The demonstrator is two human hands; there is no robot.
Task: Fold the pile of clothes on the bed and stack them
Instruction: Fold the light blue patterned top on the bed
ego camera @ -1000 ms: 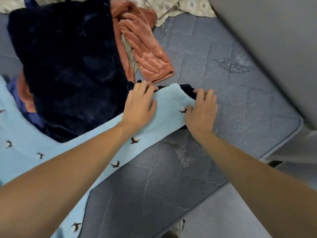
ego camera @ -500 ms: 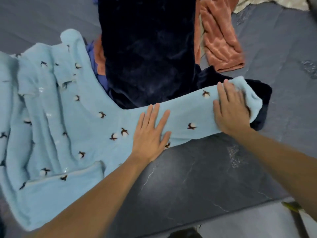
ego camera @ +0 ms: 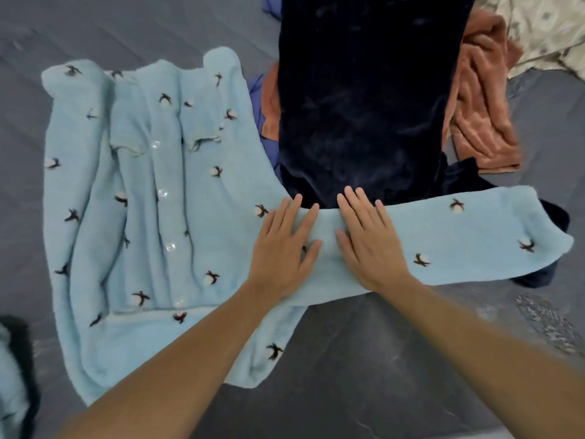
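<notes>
i have both hands flat on the light blue cardigan [ego camera: 152,198], which lies buttoned side up on the bed [ego camera: 364,359]. my left hand [ego camera: 281,245] rests with straight fingers where the sleeve [ego camera: 443,242] leaves the body, and my right hand [ego camera: 370,242] lies just beside it, palm down on the sleeve, gripping nothing. the sleeve stretches away to the right of my right hand, its cuff lying over a bit of dark cloth. i read the flat palms as smoothing: pressing the fleece out so the sleeve folds cleanly across the body.

just beyond my fingertips sits the dark navy garment [ego camera: 364,99], with the rust-coloured garment [ego camera: 481,99] further right of it. these look like the unfolded pile, waiting.

half a second ago my hands were well apart, the right one down at the cuff and the left at mid-sleeve. now the right hand has slid in along the sleeve to sit next to the left, and the cuff lies bare. the cardigan's body has not shifted on the bed.
</notes>
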